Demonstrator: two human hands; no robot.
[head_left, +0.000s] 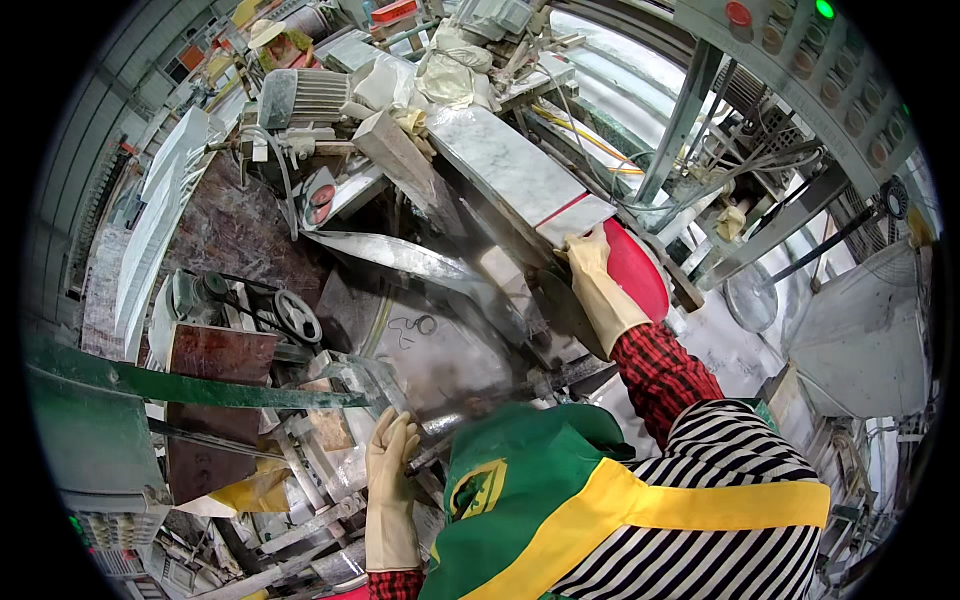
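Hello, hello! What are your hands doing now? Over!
Left hand gripping metal lever. Right hand pressed on marble slab edge. Red guard beside it.

Up in the top right corner of the frame stands a grey control panel (820,70), slanted, with rows of round buttons; one is red (739,13), one glows green (824,8). Low in the middle, a square yellow badge with a dark green emblem (478,488) sits on the green apron. I see no packages or screens.
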